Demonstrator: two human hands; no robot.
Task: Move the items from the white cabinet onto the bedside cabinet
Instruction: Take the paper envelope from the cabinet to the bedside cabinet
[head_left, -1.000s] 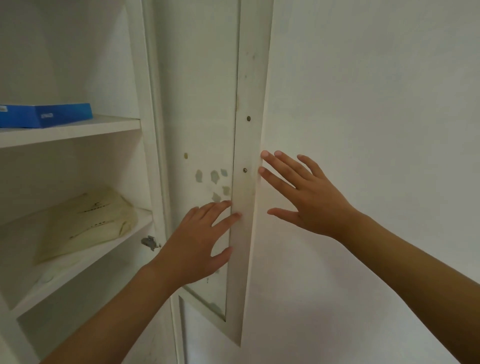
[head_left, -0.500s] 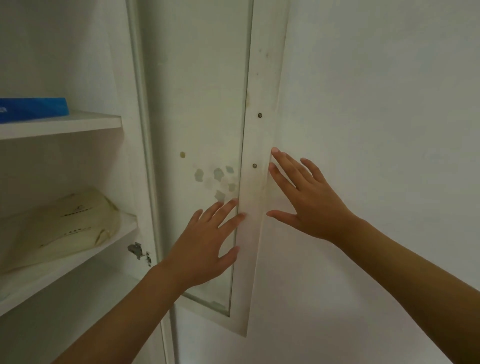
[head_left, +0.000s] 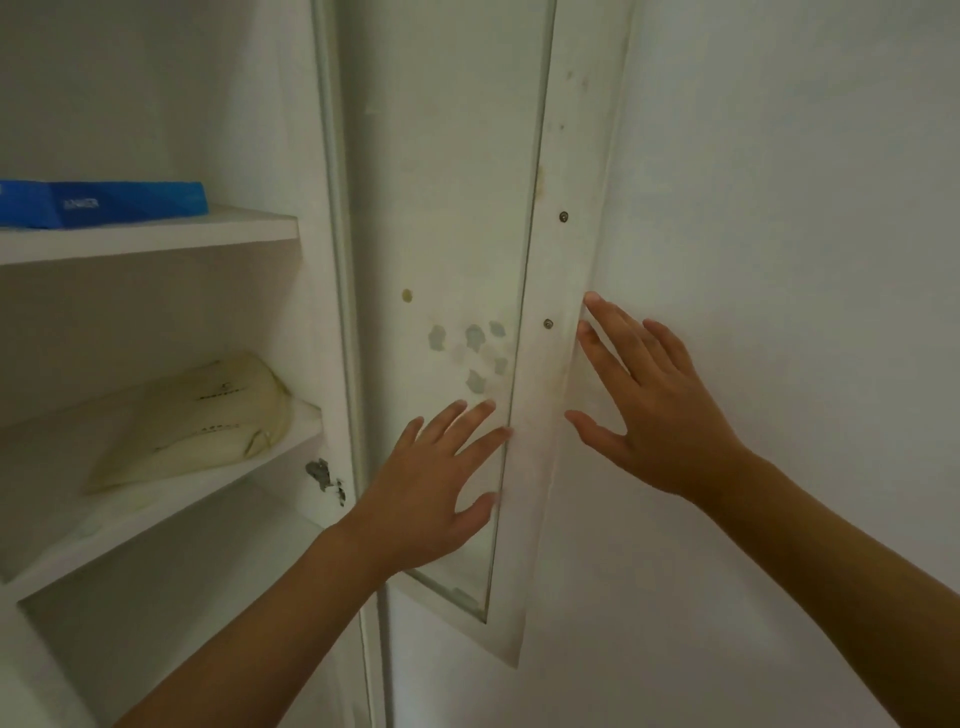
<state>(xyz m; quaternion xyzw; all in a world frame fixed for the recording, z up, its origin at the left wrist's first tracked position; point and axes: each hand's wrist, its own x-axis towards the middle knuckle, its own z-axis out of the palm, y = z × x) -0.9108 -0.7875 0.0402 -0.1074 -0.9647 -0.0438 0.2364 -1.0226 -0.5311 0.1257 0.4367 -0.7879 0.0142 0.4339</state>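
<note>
Both hands flat against the swung-open door of the white cabinet (head_left: 322, 260).
Left hand (head_left: 426, 488) and right hand (head_left: 654, 405) press the door frame (head_left: 550, 415) with straight, spread fingers, gripping nothing; blue box (head_left: 104, 202) on the upper shelf, cream pouch (head_left: 202, 415) below.

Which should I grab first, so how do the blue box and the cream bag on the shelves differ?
The blue box lies flat on the upper shelf; the cream bag lies on the shelf below. The blue box is rigid and sharp-edged; the cream bag is soft and bulging. The box bears pale lettering, the bag dark print. Neither is touched by a hand.
</note>
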